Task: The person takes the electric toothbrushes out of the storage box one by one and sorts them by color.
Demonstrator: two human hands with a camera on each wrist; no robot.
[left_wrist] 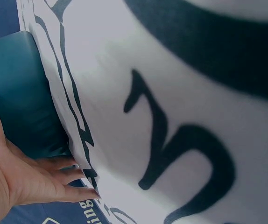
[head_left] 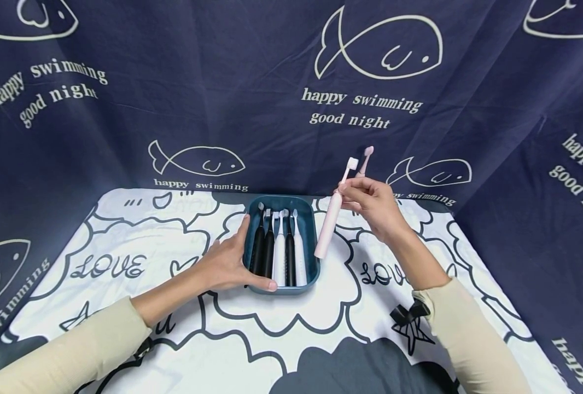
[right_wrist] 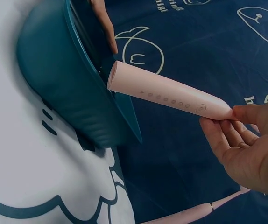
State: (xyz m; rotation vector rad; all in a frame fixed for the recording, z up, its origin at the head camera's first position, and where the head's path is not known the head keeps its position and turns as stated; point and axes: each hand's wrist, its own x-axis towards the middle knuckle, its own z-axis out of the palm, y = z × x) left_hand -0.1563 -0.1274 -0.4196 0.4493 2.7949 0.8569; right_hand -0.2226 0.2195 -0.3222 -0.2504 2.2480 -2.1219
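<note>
One pink electric toothbrush [head_left: 328, 225] is held upright-tilted above the counter [head_left: 321, 328], just right of the tray, pinched near its neck by the right hand [head_left: 375, 205]. A second pink brush [head_left: 365, 160] shows behind those fingers. One teal tray [head_left: 313, 241] holds five toothbrushes: three black [head_left: 258, 249], two white [head_left: 280, 253]. The left hand [head_left: 227, 262] grips the tray's left rim, fingers curled

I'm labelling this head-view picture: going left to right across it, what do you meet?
Left hand → teal tray of black and white toothbrushes → pink toothbrush → right hand.
</note>
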